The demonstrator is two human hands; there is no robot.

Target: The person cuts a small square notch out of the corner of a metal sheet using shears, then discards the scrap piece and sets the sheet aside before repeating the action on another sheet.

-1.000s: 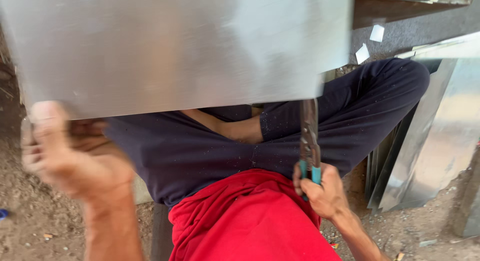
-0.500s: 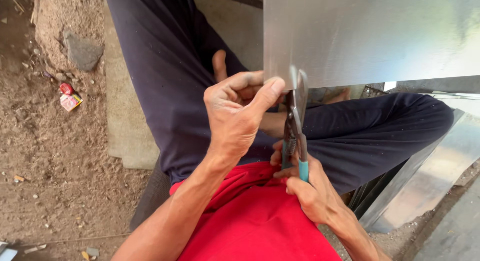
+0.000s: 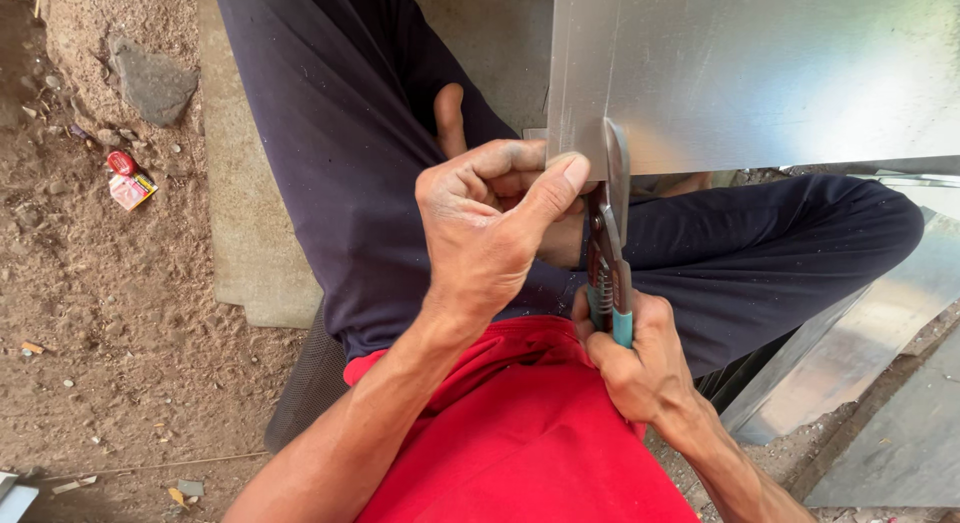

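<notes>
The sheet [image 3: 760, 73] is hanging over the person's lap, its lower edge meeting the snips [image 3: 610, 233] near its left corner. It is looking flat, grey and dully shiny. The left hand [image 3: 490, 228] is pinching that edge between thumb and fingers, just beside the blades. The right hand [image 3: 635, 358] is squeezing the teal handles together. The thumb is sitting so near the blades that a slip could nick it, or the thin sheet could buckle.

Soft daylight is falling evenly; the metal sheet [image 3: 760, 73] is glaring at upper right; everything is staying sharp.
</notes>
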